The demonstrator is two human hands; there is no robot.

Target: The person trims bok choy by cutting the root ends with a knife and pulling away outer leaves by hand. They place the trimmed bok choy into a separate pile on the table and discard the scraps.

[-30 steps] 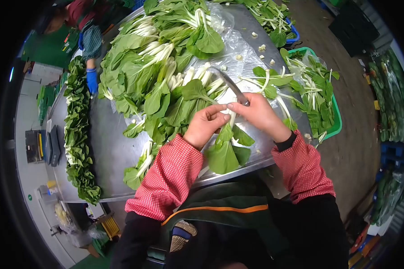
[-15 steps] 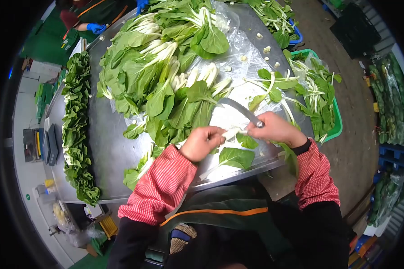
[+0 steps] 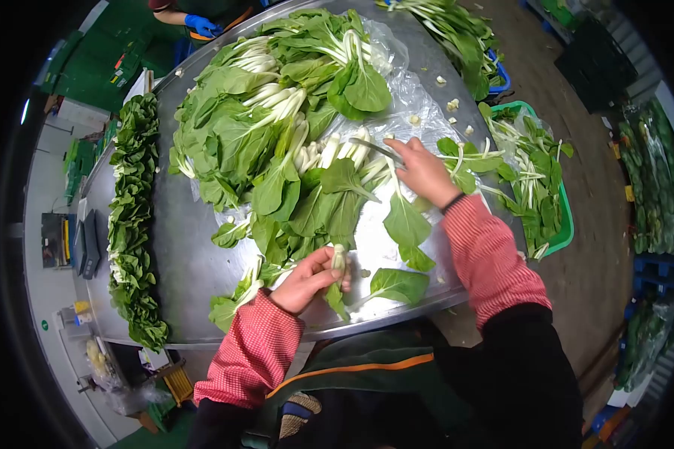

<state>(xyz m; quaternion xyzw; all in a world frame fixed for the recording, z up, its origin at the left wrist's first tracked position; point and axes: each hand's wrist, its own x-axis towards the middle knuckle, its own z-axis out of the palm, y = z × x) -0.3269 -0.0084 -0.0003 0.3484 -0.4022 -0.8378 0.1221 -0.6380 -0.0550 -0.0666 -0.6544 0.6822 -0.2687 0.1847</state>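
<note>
The hands have separated. The left hand (image 3: 311, 280) now holds a short head of greens (image 3: 338, 260) upright, near the tabletop's near edge. The right hand (image 3: 423, 173) has moved far with the curved knife (image 3: 376, 150), beside a leafy stalk (image 3: 404, 217). The co-worker's blue-gloved hand (image 3: 202, 26) has left the row of greens (image 3: 133, 224) and is at the far edge.

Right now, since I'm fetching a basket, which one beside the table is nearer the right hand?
The green basket, heaped with leafy stalks; the blue basket is farther from the right hand, higher in the picture.
</note>
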